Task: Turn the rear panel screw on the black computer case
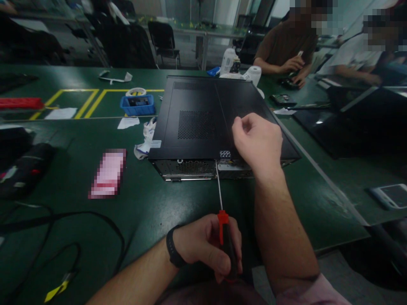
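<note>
My left hand (206,245), with a dark band on its wrist, is wrapped round the handle of a red and black screwdriver (226,239). The screwdriver's long shaft points away from me, and its tip meets the upper rear edge of a black computer case (197,95). That case lies flat on the green table, its metal back panel with ports and vents facing me. Over the case's right side, near the front edge, my right hand (259,140) rests with curled fingers, thumb and forefinger close together. Whether something small is between them I cannot make out.
Left of the case are a blue bin (137,106), a crumpled white glove (146,140) and a pink pixelated item (108,173). Black cables (95,216) cross the near left. A phone (391,195) lies at right. Two people work across the table at back right.
</note>
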Available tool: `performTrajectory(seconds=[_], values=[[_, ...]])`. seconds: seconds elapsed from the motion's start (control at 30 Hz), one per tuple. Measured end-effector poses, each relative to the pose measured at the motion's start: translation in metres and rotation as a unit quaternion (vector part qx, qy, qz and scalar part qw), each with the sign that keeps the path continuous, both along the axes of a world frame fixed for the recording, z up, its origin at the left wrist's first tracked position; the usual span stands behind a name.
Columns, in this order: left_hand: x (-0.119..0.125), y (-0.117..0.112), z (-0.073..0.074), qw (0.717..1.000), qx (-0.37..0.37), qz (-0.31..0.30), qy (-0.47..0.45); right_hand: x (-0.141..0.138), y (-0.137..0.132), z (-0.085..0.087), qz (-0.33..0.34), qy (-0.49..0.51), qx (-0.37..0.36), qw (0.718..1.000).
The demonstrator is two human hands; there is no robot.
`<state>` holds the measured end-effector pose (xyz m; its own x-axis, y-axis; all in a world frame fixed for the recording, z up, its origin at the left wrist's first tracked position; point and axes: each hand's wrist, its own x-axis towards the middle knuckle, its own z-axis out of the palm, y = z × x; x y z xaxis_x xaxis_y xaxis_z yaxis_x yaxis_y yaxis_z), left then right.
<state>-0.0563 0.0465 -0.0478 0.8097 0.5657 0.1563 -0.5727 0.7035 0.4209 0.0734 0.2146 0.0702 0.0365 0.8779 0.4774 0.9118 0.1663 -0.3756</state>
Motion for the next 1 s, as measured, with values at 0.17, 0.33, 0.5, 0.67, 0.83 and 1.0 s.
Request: performTrajectory(seconds=[0.17,0.33,0.5,0.67,0.83,1.0], values=[[0.0053,0.0009,-0.0023,0.999,0.009,0.005,-0.044,0.0001,0.0012,-0.0014,-0.002,0.001,0.013,1.0],[0.0038,0.0017,0.0039,0.998,0.003,-0.015,-0.055,-0.0001,0.0011,-0.001,-0.004,-0.003,0.013,1.0],[-0.0005,-0.0001,0.0055,0.999,-0.001,-0.023,-0.026,0.0004,0.0013,-0.0026,-0.002,-0.015,0.012,1.0],[0.0032,0.0004,-0.0022,0.999,0.007,0.004,-0.041,0.0008,0.0013,-0.003,-0.003,-0.013,0.011,1.0],[0.0067,0.0013,-0.0014,0.998,0.023,0.008,-0.051,0.0007,0.0006,-0.0021,0.0,-0.015,0.007,1.0],[0.0026,0.0012,0.0021,0.999,-0.004,-0.017,-0.028,0.0006,0.0011,-0.0027,-0.001,-0.015,0.012,1.0]])
